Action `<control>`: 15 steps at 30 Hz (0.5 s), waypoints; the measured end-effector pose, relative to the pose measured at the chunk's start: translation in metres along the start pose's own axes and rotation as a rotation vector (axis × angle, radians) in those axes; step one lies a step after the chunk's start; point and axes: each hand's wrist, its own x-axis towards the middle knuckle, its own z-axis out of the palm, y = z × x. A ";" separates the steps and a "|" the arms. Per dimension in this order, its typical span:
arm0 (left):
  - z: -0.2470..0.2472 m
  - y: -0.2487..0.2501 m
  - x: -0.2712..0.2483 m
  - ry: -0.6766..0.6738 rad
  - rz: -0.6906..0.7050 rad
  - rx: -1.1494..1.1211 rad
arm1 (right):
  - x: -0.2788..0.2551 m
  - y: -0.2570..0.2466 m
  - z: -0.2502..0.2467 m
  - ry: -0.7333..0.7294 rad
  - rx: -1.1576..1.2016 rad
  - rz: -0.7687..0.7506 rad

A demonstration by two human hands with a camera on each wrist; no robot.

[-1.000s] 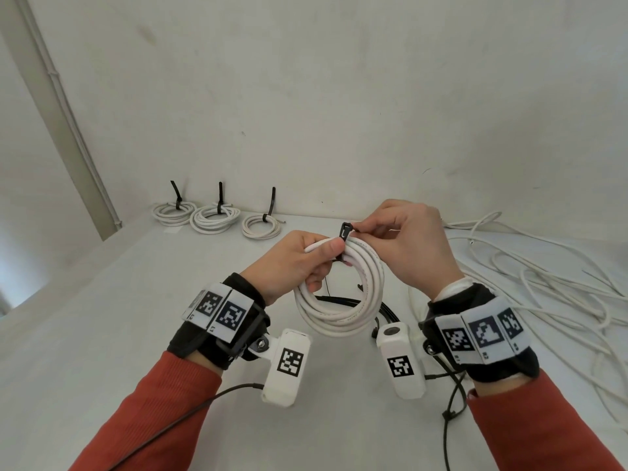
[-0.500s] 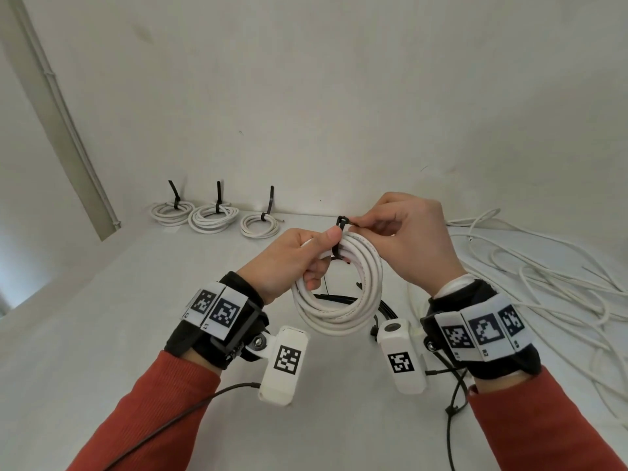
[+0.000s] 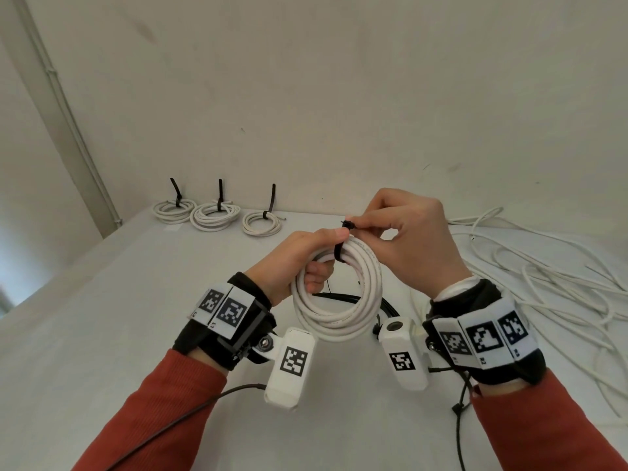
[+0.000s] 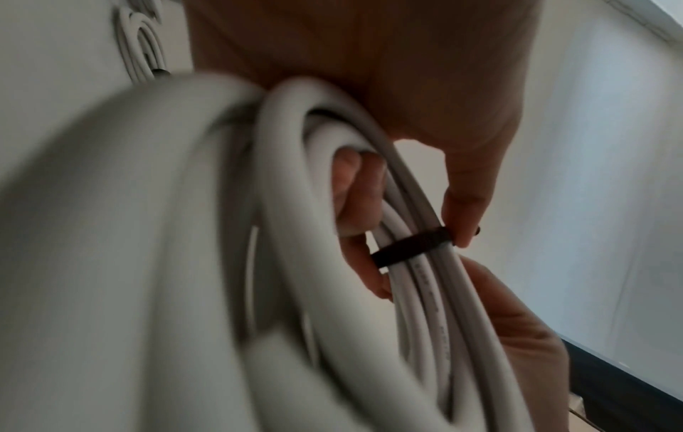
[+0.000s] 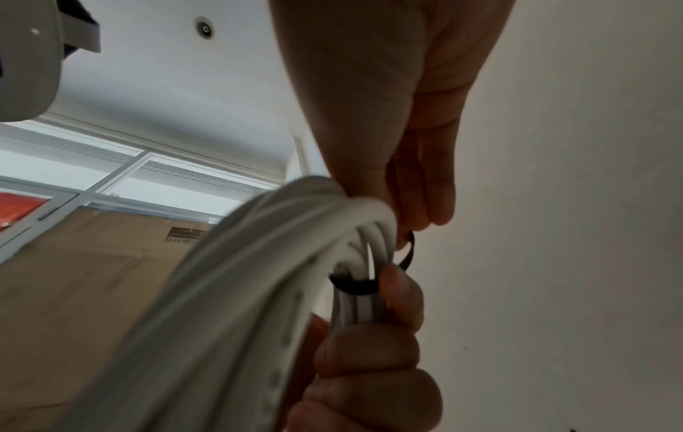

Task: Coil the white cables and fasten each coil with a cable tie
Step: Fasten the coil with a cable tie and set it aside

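A white cable coil [image 3: 339, 300] hangs upright above the table, held at its top by both hands. My left hand [image 3: 299, 263] grips the coil's upper left, thumb on top and fingers curled through the loop. A black cable tie [image 3: 341, 253] wraps the strands at the top. My right hand [image 3: 401, 239] pinches the tie's head and end just above the coil. The left wrist view shows the tie band [image 4: 410, 248] across the strands [image 4: 425, 292], and the right wrist view shows the tie [image 5: 355, 285] looped round the bundle [image 5: 258, 292].
Three tied coils [image 3: 217, 217] lie in a row at the table's back left, tie tails sticking up. Loose white cables [image 3: 543, 283] sprawl over the right side. Black cable ties [image 3: 343, 297] lie on the table behind the held coil. A wall closes off the back.
Both hands have lifted the coil slightly. The tie loop has drawn closer round the strands, with the right hand's pinch now above the coil's top.
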 end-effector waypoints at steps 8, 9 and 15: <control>0.003 0.001 -0.001 0.146 0.142 0.123 | 0.000 0.002 -0.006 -0.092 0.354 0.366; 0.003 0.001 -0.001 0.150 0.160 0.138 | 0.000 0.002 -0.006 -0.091 0.375 0.397; 0.005 0.000 -0.001 0.145 0.177 0.168 | -0.001 -0.003 -0.001 0.038 0.421 0.378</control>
